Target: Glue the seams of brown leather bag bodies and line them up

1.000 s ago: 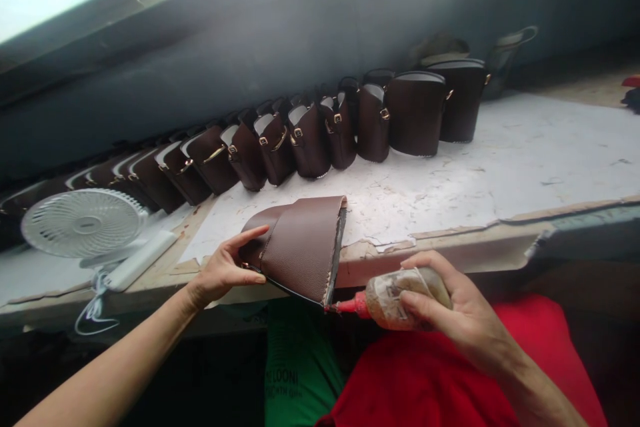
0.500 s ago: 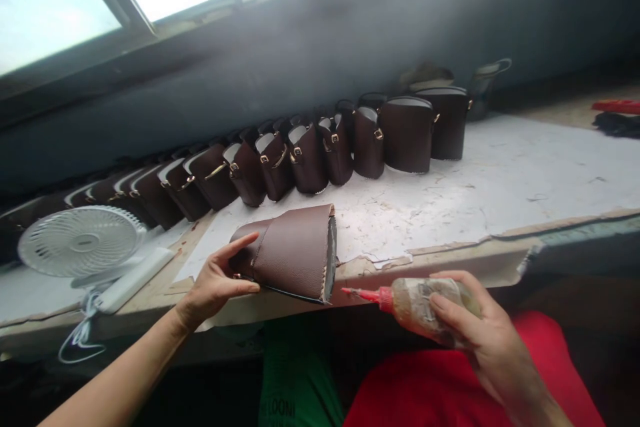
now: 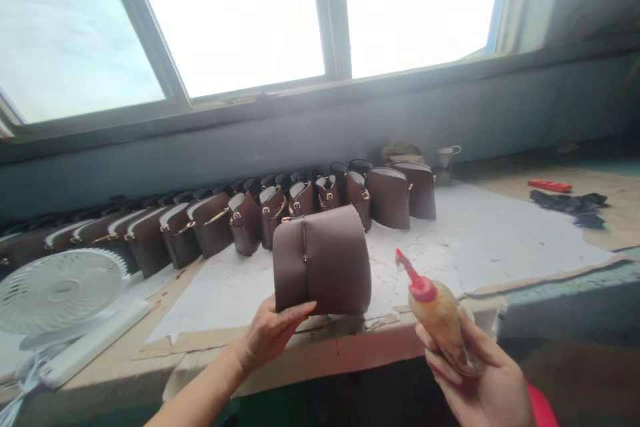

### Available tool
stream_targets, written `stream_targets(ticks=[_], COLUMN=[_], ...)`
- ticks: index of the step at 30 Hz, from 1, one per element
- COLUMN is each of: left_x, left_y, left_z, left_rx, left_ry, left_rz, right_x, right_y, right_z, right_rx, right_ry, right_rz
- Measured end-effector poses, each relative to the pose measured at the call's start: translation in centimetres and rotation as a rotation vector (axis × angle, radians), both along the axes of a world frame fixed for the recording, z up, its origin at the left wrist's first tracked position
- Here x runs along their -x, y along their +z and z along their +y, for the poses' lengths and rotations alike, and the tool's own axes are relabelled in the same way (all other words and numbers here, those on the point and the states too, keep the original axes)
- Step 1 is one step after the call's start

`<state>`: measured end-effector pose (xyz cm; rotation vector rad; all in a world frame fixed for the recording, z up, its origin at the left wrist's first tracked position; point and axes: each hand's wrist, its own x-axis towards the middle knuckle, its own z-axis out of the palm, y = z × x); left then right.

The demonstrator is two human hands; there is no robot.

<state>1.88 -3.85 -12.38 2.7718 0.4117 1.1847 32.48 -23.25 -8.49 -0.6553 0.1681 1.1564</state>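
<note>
My left hand [image 3: 280, 332] grips a brown leather bag body [image 3: 333, 267] by its lower left edge, thumb on the near face. The piece is held up over the front of the table, with a seam and small metal fitting on its left part; its far side is hidden. In my right hand [image 3: 480, 367] is a squeeze glue bottle [image 3: 443, 323] with a red nozzle, wrapped by the fingers. Its tip points up and to the left, apart from the leather. Behind stand rows of similar brown bags [image 3: 245, 223] with gold buckles.
White paper [image 3: 475, 233] covers part of the worktable. A white fan [image 3: 63, 290] lies at the left. To the right are a red tool [image 3: 549, 185] and a crumpled black cloth [image 3: 570, 203]. A clear cup [image 3: 447, 163] stands by the wall under the windows.
The bag body has been raised and turned, so its toothed open end no longer shows. The glue bottle has swung from pointing left to pointing upward. My view has tilted up toward the windows.
</note>
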Motion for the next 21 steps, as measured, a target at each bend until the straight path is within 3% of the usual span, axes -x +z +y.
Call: stream_targets(ticks=[5, 9, 16, 21], left_x=[0.3, 0.6, 0.7, 0.7], left_y=[0.1, -0.5, -1.3, -1.1], left_z=[-0.3, 0.0, 0.6, 0.5], left_rx=[0.195, 0.343, 0.443, 0.409], left_ry=[0.035, 0.052, 0.028, 0.002], left_rz=[0.16, 0.256, 0.291, 0.317], right_x=[-0.1, -0.5, 0.0, -0.2], right_y=[2.2, 4.6, 9.0, 10.0], right_z=[1.7, 3.0, 6.4, 9.9], right_rx=[-0.053, -0.221, -0.436, -0.423], right_ry=[-0.042, -0.048, 0.271, 0.52], right_rz=[-0.066, -0.229, -0.469, -0.575])
